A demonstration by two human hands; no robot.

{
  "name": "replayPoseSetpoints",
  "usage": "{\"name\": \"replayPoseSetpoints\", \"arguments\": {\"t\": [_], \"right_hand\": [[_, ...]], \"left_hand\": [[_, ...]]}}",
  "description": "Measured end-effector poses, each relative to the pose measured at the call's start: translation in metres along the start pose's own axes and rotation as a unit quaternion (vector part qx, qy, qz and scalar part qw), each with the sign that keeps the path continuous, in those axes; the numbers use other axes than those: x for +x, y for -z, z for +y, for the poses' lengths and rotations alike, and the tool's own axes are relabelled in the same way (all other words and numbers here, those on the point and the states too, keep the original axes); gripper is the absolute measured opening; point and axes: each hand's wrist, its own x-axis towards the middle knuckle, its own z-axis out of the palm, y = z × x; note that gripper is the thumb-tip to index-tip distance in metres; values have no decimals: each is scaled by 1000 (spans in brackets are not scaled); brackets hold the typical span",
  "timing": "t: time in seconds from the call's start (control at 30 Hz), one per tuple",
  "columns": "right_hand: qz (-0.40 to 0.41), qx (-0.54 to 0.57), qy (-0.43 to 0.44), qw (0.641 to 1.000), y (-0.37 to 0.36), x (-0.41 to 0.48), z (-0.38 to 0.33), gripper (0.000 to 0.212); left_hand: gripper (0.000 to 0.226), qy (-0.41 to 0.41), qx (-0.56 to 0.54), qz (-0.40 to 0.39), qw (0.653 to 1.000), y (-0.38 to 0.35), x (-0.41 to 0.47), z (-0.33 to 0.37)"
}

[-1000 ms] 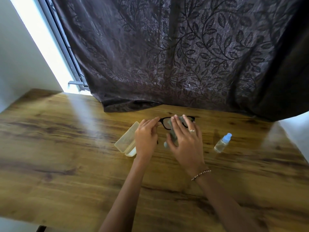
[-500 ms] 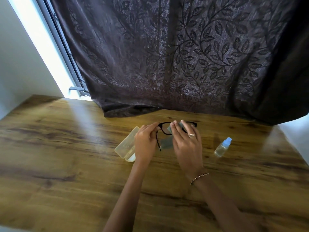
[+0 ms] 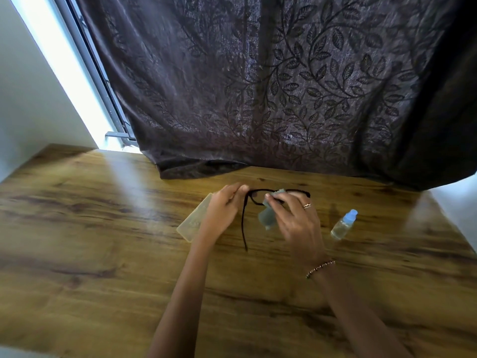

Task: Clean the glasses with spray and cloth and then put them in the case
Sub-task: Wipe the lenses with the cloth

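Black-framed glasses [image 3: 254,196] hang just above the wooden table, one temple arm pointing down toward me. My left hand [image 3: 223,210] pinches the frame at its left corner. My right hand [image 3: 294,218] presses a grey-green cloth [image 3: 267,218] onto a lens, and the cloth's loose end droops below my fingers. The right half of the frame is partly hidden by that hand. A translucent yellowish case [image 3: 195,220] lies on the table under my left hand, partly covered by it. A small clear spray bottle [image 3: 343,224] with a blue cap stands to the right.
A dark leaf-patterned curtain [image 3: 284,86] hangs along the table's far edge and bunches onto the wood. A bright window strip and a white wall lie at the left. The wooden table [image 3: 103,254] stretches toward me.
The glasses have been lifted and turned, so one temple arm now hangs down toward me. My right hand has shifted right with the cloth on the lens. The camera has tilted.
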Motion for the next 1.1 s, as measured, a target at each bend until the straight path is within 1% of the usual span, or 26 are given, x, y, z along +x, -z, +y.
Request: {"name": "replayPoseSetpoints", "arguments": {"t": [0.03, 0.07, 0.1, 0.17, 0.23, 0.3, 0.4, 0.53, 0.63, 0.7, 0.73, 0.83, 0.9, 0.97, 1.0, 1.1], "right_hand": [[3, 0, 5, 1000, 0, 0, 0, 30], [8, 2, 11, 1000, 1, 0, -1, 28], [14, 4, 17, 1000, 0, 0, -1, 26], [27, 12, 29, 999, 0, 0, -1, 25], [33, 17, 38, 999, 0, 0, -2, 24], [33, 19, 42, 998, 1, 0, -4, 22], [16, 20, 48, 999, 3, -3, -5, 22], [-31, 30, 48, 998, 5, -10, -1, 28], [-35, 55, 6, 998, 15, -15, -4, 29], [-17, 80, -43, 996, 20, -18, -3, 23], [-6, 103, -82, 991, 22, -18, -1, 20], [43, 173, -208, 962, 28, -11, 5, 16], [77, 180, -246, 949, 32, -1, 9, 17], [89, 183, -251, 946, 35, 10, 11, 16], [84, 184, -241, 949, 34, 15, 12, 16], [20, 150, -173, 973, 23, 19, 17, 17]], "left_hand": [[41, 35, -48, -30, 998, 2, 4, 6], [44, 68, -72, -60, 993, 3, 9, 11], [46, 87, -55, -93, 990, 3, 15, 16], [41, 101, 11, -165, 981, 3, 29, 21], [34, 121, -6, -222, 967, 4, 38, 27], [35, 136, -36, -262, 955, 6, 42, 33], [26, 131, -42, -321, 937, 7, 46, 39], [23, 121, -25, -326, 937, 9, 48, 36], [23, 110, -2, -297, 948, 9, 47, 31], [20, 97, 31, -267, 958, 8, 48, 25], [18, 88, 53, -258, 961, 8, 49, 24], [16, 66, 112, -247, 960, 8, 50, 26], [17, 63, 132, -245, 958, 6, 49, 32], [16, 55, 152, -243, 956, 3, 48, 36], [16, 51, 160, -244, 955, 1, 47, 39], [17, 55, 171, -247, 952, -1, 45, 49]]}}
